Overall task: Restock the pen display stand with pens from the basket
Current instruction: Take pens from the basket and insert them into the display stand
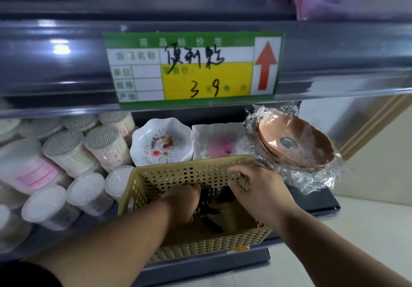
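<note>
Gripping dark pens (209, 216) inside basket (178, 171), left hand (182, 204); right hand (258, 188) clutches basket rim. Risk: loose bundle slips, pens spill during lift.

Matt, perforated tan plastic in the basket (189, 175); glossy sheen on the grey shelf rail (334, 63); crinkled clear film (316, 181) over smooth brown bowls (296, 139); shiny floral dishes (160, 141).

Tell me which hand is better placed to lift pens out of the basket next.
Left, probably. The left hand is down inside the basket, fingers curled around the dark pens. The right hand grips the basket's far rim, so it looks busy steadying it.
</note>
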